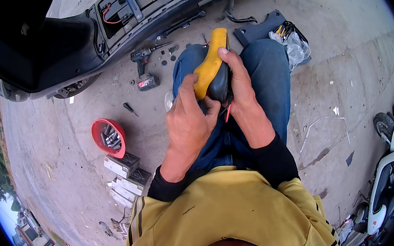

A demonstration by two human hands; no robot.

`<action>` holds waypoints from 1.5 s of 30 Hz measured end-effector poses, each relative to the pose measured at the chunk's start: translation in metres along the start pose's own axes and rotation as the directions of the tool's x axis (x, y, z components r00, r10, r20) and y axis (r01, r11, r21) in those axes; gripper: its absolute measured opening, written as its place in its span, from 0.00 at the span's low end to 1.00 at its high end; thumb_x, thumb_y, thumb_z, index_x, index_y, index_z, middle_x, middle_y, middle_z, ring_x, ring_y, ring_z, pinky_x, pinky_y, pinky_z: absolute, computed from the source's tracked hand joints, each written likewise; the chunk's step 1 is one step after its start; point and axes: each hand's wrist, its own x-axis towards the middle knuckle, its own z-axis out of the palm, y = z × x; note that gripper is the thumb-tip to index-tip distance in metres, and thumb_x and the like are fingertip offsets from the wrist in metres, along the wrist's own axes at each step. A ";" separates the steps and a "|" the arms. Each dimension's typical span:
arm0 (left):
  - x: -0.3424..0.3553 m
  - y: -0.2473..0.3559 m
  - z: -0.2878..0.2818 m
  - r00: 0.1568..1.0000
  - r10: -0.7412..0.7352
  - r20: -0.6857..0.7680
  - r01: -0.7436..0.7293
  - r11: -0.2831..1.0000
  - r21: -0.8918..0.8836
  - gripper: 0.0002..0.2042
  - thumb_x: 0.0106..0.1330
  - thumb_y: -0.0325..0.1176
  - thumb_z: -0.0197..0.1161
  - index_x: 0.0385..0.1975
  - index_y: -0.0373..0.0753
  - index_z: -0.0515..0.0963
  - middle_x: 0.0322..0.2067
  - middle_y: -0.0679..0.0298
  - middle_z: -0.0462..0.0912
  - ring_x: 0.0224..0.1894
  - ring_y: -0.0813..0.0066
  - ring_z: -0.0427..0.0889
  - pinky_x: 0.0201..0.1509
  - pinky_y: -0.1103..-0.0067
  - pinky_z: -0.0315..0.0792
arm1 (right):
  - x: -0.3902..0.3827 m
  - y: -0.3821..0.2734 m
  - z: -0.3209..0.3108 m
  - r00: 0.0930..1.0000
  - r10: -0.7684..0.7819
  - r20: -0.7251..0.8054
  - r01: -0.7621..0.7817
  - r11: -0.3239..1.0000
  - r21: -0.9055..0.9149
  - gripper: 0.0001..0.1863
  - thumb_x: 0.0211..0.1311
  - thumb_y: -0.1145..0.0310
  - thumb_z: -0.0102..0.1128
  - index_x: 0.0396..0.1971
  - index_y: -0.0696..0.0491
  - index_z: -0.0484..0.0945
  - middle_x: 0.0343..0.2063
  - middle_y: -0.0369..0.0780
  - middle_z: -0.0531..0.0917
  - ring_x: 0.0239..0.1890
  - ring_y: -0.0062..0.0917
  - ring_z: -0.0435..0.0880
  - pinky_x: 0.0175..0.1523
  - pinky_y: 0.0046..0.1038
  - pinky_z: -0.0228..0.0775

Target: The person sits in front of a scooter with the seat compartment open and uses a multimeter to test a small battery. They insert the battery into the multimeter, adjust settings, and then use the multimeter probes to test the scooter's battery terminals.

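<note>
Above my knees I hold a yellow and black multimeter, tilted, with its far end pointing away from me. My left hand grips its near left end, fingers on the yellow casing. My right hand is wrapped round its right side, thumb on the upper edge. A red lead and a black one hang by the near end, between my hands. The meter's display is turned out of sight.
A scooter with its seat area uncovered stands ahead. On the ground lie a cordless drill, a screwdriver, a red bowl of metal cylinders, boxes and a dark tool case. A white motorbike stands at right.
</note>
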 end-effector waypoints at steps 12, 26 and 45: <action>-0.005 0.010 0.002 0.971 0.232 -0.051 -0.222 0.963 0.154 0.29 0.59 0.23 0.72 0.61 0.23 0.73 0.44 0.49 0.88 0.33 0.56 0.92 0.35 0.70 0.87 | -0.003 -0.002 0.006 0.996 -0.083 -0.037 0.080 0.993 -0.085 0.63 0.64 0.47 0.76 0.83 0.63 0.44 0.64 0.58 0.74 0.57 0.38 0.84 0.56 0.34 0.83; -0.011 -0.008 0.001 0.997 0.075 0.004 -0.075 0.988 0.139 0.32 0.59 0.22 0.70 0.66 0.24 0.69 0.54 0.45 0.87 0.41 0.46 0.93 0.41 0.65 0.89 | -0.003 0.010 0.012 0.976 -0.215 -0.047 0.200 0.956 -0.217 0.64 0.64 0.45 0.80 0.81 0.67 0.46 0.68 0.55 0.71 0.65 0.36 0.79 0.65 0.31 0.78; -0.008 -0.013 -0.002 0.997 -0.004 0.074 -0.009 0.984 0.179 0.33 0.60 0.19 0.66 0.68 0.28 0.67 0.47 0.44 0.89 0.30 0.43 0.90 0.34 0.58 0.86 | 0.001 0.018 0.008 0.895 -0.444 0.048 0.389 0.720 -0.574 0.69 0.63 0.36 0.78 0.81 0.68 0.43 0.65 0.57 0.76 0.65 0.41 0.80 0.71 0.35 0.72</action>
